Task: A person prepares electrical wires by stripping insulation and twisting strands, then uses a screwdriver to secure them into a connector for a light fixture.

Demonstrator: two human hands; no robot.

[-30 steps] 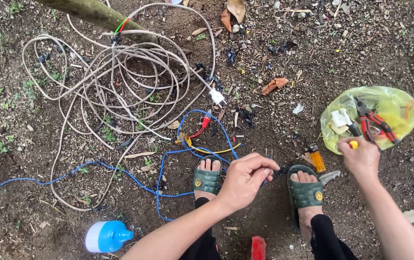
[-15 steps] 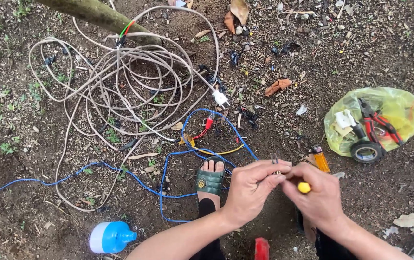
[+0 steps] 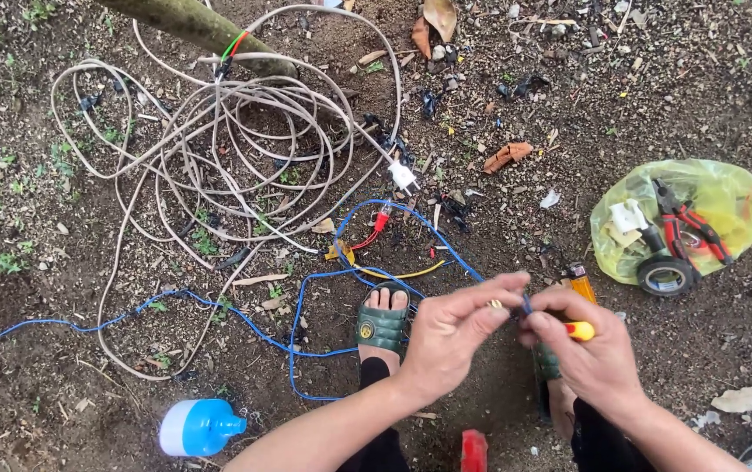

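Pinching is being done at centre frame: the bare left hand and bare right hand are being brought together fingertip to fingertip above the dirt ground.

Item, left grip: narrow, being closed on the stripped end of the thin blue insulated wire and what appears to be a small metal fitting; the fitting is too small to be told for certain.

Item, right grip: being closed around a slim tool with a yellow plastic handle. Its handle is being pointed rightward, its working tip leftward into the left-hand pinch, so the long axis is being kept roughly level across the view. The tip itself is being hidden by the fingers.

Item, wire run: the blue wire is being led from the pinch up and left, looping past the green rubber sandal on the left foot and trailing off toward the left edge. The left hand is being kept nearer the wire's free end.

Items lying apart: a tangled coil of beige cable with a white plug, above left; a yellow-green plastic bag holding red-handled pliers and a tape roll, to the right; an orange lighter, just beyond the hands; a blue-and-white lamp bulb, lower left.
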